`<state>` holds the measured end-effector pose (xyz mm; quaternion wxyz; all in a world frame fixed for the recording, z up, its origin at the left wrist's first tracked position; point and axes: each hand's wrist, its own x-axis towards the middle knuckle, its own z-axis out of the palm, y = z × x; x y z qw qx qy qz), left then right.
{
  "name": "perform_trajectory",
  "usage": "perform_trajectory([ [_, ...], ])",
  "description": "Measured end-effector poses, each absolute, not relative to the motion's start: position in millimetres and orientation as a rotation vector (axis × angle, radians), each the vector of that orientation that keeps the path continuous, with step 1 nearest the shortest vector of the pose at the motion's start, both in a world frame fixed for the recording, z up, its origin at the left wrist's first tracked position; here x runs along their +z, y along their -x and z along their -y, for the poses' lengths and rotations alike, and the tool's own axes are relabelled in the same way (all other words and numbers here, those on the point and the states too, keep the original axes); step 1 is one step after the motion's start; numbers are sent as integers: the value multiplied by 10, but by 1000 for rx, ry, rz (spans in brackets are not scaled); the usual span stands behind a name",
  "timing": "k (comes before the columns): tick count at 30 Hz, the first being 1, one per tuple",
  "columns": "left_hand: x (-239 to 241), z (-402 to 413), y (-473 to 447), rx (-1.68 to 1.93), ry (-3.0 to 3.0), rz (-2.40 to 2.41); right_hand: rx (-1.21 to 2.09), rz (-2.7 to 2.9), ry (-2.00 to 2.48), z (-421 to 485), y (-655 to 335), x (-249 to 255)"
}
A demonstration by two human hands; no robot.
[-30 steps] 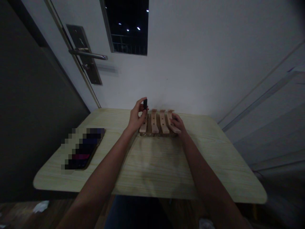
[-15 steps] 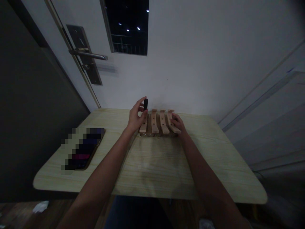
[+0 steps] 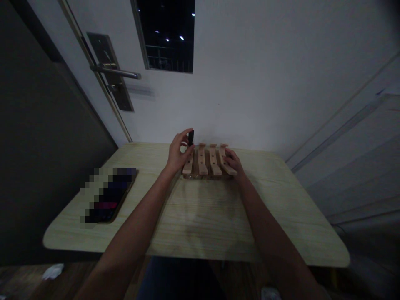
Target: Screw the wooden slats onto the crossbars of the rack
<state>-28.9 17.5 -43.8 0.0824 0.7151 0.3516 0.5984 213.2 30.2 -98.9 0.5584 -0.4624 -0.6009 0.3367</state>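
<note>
A wooden rack lies on the table close to the door, with several pale, bent wooden hooks in a row, each with dark holes. My left hand is at the rack's left end. Its thumb and fingers pinch a small black upright piece above the far end of the leftmost hook; the piece's lower end is hidden by the thumb. At the right end, my right hand curls around the rack's edge beside the rightmost hook, which sits at a slant. Some of its fingers are hidden.
A phone, partly pixelated, lies on the left of the light wooden table. Behind the table stands a white door with a metal handle and a dark window. White scrap is on the floor.
The fingers of my left hand and the black piece have shifted down very slightly. My right hand and the rack look the same.
</note>
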Motion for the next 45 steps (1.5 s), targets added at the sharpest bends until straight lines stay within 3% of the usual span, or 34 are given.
perform_trajectory([
  [35,-402,-125,279,1703,-2130,-908,789,1439,1080,-325,-2151,-995],
  [45,-434,-192,279,1877,-2135,-1094,787,1442,1086,-333,-2156,-1011],
])
